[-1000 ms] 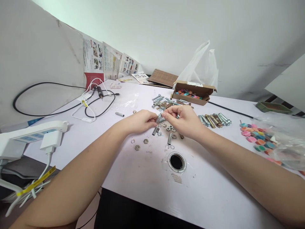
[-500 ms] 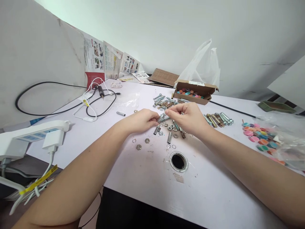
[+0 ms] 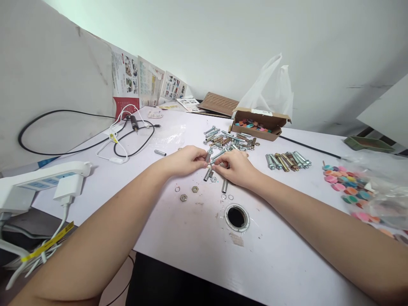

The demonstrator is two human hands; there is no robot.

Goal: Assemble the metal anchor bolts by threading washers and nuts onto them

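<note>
1. The left hand (image 3: pixel 191 161) pinches a silver bolt (image 3: pixel 208 155) between thumb and fingers, roughly upright, beyond the metal-ringed hole (image 3: pixel 237 217) and somewhat to its left.
2. The right hand (image 3: pixel 234 168) is just beside it, beyond the hole, thumb and fingertips drawn close together near the bolt's lower end; whether they grip some small part I cannot tell, as the fingers cover the spot.
3. A metal sleeve (image 3: pixel 207 174) lies slanted on the near side of the fingertips, beyond the hole and to its left, a bright nut (image 3: pixel 213 179) next to it.
4. A second sleeve (image 3: pixel 225 186) lies nearer the hole, partly under the right hand; two thin washers (image 3: pixel 223 196) (side by side) rest between it and the hole.
5. Left of the hole are two dull hex nuts (image 3: pixel 194 189).
6. Well beyond the hole, loose bolts (image 3: pixel 212 132) are heaped before an open cardboard box (image 3: pixel 269 136).
7. Beyond the hole to its right lies a row of bolts (image 3: pixel 281 162); farther right, coloured discs (image 3: pixel 339 186) are scattered.
</note>
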